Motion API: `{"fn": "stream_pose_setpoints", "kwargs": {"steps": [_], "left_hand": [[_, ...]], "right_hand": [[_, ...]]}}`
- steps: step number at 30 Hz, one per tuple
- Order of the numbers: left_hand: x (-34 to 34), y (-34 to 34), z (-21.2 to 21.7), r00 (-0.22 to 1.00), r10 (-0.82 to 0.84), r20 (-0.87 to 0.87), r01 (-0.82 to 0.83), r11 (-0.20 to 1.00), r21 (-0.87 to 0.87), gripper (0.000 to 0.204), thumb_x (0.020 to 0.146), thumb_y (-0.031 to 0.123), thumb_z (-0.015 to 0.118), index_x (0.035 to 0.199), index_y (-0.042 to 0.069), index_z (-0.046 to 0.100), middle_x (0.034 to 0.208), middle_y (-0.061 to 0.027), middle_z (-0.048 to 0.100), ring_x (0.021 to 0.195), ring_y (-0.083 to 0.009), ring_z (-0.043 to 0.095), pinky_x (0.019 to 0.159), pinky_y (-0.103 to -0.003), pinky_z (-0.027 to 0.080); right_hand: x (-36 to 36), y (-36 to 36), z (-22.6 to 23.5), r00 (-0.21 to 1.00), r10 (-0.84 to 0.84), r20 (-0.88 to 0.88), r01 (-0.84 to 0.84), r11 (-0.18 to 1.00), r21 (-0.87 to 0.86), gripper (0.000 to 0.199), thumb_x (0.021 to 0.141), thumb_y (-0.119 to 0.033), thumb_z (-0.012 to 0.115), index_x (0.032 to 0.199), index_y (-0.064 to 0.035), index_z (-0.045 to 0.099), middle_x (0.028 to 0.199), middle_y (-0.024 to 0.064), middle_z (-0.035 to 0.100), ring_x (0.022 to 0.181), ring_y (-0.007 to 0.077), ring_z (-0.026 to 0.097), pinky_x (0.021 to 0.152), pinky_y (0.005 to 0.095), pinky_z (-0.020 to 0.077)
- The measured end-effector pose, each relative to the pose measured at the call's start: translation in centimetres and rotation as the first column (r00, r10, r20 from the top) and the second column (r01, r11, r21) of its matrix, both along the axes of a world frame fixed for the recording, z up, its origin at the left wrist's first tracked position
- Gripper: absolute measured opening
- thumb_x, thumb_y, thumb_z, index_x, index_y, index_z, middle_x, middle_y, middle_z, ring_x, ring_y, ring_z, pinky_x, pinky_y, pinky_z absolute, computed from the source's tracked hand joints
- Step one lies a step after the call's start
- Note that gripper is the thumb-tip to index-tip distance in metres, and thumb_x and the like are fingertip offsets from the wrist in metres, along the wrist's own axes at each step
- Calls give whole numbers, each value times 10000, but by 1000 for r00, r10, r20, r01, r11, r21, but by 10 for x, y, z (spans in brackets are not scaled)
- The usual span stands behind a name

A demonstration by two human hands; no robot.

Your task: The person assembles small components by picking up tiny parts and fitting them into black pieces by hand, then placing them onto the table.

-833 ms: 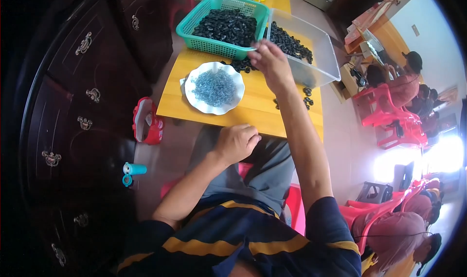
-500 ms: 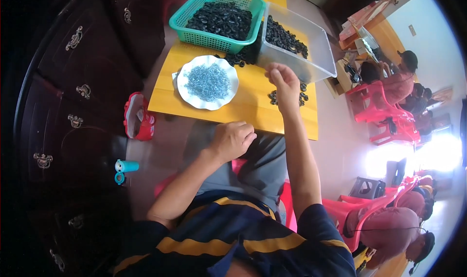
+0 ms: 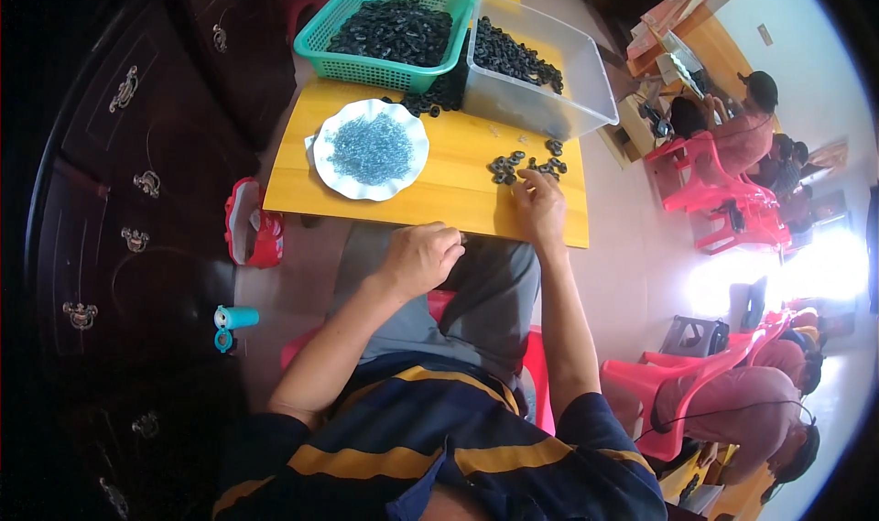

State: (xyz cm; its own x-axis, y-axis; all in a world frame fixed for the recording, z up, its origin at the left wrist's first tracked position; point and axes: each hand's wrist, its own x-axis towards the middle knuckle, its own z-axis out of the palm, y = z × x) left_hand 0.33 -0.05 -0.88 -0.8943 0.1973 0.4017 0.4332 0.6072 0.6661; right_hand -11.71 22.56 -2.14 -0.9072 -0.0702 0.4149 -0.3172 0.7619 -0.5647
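My left hand (image 3: 421,260) is curled closed over my lap, just off the near edge of the table. A small dark bit shows by its fingertips; what it is, I cannot make out. My right hand (image 3: 542,208) is at the table's right side, its bent fingertips against a loose group of small black rings (image 3: 506,166). Whether a ring is between those fingers is hidden. To the left, a white scalloped plate (image 3: 415,171) holds a heap of tiny clear bluish pieces (image 3: 371,148).
A green basket (image 3: 316,59) full of black pieces and a clear plastic bin (image 3: 540,123) with more stand on the yellow table (image 3: 449,196). Loose black pieces (image 3: 428,100) lie between. Dark drawers (image 3: 110,182) stand left, beside a red bag (image 3: 265,237). People sit at right.
My right hand has come nearer to me from beside the clear bin, down to the black rings. The left hand stays closed above my lap. The whole view has shifted slightly.
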Motion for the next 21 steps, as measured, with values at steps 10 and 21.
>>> {"fn": "stream_pose_setpoints", "kwargs": {"steps": [10,21], "left_hand": [[-1,-2,4,1000,13,-8,-13,1000,-8,121,845,176,706,811,63,682,784,-108,678,742,-324,673,658,-430,538],[-3,0,14,991,97,89,-126,891,436,281,783,69,795,1033,34,672,849,-89,663,641,-213,683,591,-322,536]], "right_hand": [[1,-4,-6,992,-5,-122,26,985,171,121,868,-182,693,957,-100,695,871,120,636,797,318,651,698,422,520],[63,-45,8,717,596,362,-84,590,-803,205,1008,-235,629,981,-38,680,771,-38,615,688,51,529,636,210,442]]}}
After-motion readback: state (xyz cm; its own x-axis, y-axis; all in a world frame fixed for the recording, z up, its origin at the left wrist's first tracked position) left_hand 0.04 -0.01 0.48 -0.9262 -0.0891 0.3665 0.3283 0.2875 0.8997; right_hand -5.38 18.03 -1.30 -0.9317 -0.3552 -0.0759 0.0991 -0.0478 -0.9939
